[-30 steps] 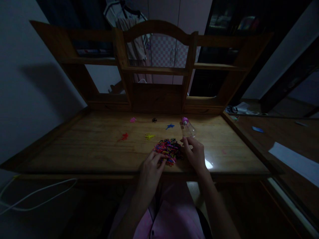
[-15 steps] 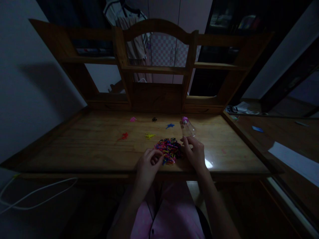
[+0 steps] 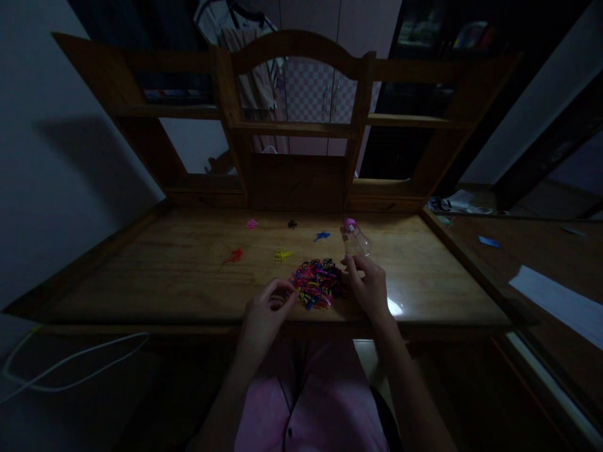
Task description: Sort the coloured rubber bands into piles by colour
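Observation:
A mixed heap of small, bright pieces that look like rubber bands [image 3: 319, 282] lies near the desk's front edge. At its left side is my left hand [image 3: 268, 311], thumb and forefinger pinched together; a bit of yellow shows by the fingertips, but whether it is gripped is unclear. My right hand [image 3: 370, 285] rests at the heap's right side with its fingers curled into a pinch, and anything inside is too small to make out. Beyond the heap lie little sorted piles: red [image 3: 235, 255], yellow [image 3: 282, 254], pink [image 3: 252, 223], black [image 3: 292, 223] and blue [image 3: 322, 236].
A clear bottle with a pink top [image 3: 358, 238] lies just beyond my right hand. The wooden desk [image 3: 188, 276] has a shelf unit [image 3: 294, 130] along its back. Paper [image 3: 558, 301] lies on a surface to the right, and a white cable [image 3: 85, 345] hangs at left.
My left hand has shifted left, from over the heap's front-left part to its outer edge. The right hand stays almost where it was. The piles look the same.

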Available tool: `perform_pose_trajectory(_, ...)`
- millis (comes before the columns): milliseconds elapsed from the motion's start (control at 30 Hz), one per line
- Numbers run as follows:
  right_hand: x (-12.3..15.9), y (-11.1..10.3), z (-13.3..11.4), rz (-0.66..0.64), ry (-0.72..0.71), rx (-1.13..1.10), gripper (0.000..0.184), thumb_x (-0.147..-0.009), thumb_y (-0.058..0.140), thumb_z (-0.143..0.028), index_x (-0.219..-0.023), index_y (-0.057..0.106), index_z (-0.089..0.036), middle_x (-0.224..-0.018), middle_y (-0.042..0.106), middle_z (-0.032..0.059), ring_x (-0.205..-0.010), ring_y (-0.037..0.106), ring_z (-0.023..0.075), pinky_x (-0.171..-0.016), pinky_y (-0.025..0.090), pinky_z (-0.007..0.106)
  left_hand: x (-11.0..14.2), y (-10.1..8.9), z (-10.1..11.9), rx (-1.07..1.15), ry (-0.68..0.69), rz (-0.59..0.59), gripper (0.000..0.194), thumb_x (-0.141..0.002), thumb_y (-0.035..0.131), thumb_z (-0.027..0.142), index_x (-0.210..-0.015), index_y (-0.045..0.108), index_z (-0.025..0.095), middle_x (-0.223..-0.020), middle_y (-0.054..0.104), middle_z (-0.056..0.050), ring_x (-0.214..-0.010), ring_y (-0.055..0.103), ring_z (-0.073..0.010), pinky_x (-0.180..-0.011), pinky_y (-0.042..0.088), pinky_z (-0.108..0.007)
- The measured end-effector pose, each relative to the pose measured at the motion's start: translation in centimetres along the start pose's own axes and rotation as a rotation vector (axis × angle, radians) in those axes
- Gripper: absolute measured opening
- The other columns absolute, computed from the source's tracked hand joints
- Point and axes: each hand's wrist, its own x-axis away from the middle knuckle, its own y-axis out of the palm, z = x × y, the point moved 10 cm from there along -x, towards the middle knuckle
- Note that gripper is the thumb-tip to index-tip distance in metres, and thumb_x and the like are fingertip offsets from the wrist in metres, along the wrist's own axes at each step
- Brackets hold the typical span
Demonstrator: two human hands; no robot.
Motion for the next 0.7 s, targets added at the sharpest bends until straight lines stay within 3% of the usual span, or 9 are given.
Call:
perform_pose_trajectory(300,0.1,0.1,0.2,0.001,0.0,0.007,0.036,-0.097,0.042,-0.038,-0.083,0.069,-0.019,-0.081,0.068,0.0067,-0.071,0.063,0.0173,-0.06,0.048,0.026,0.4,0.7,1.0,-0.212,0.103,-0.069,0.012,-0.081,0.061,0.023,-0.092,0.066,0.021,-0.087,0.068,-0.002,-0.074,0.063,-0.016,-0.064,0.049,-0.026)
perform_pose_trajectory(533,0.1,0.1,0.3,0.001,0.014,-0.005,0.036,-0.097,0.042,-0.039,-0.084,0.069,-0.019,-0.081,0.069,0.0075,-0.072,0.064,0.0181,-0.054,0.046,0.025,0.8,2.8,2.5,-0.339,0.278,-0.176,0.024,-0.085,0.056,0.016,-0.105,0.065,0.026,-0.104,0.064,-0.003,-0.1,0.06,-0.0207,-0.088,0.047,-0.033)
perform_pose_trajectory(700,0.1,0.2,0.3,-0.005,0.003,0.022,0.036,-0.097,0.042,-0.039,-0.083,0.069,-0.019,-0.08,0.069,0.0068,-0.069,0.063,0.0173,-0.057,0.046,0.026,0.2,3.2,2.0,-0.417,0.28,-0.179,0.014,-0.086,0.055,0.015,-0.094,0.063,0.023,-0.098,0.062,-0.004,-0.093,0.06,-0.0203,-0.083,0.048,-0.033)
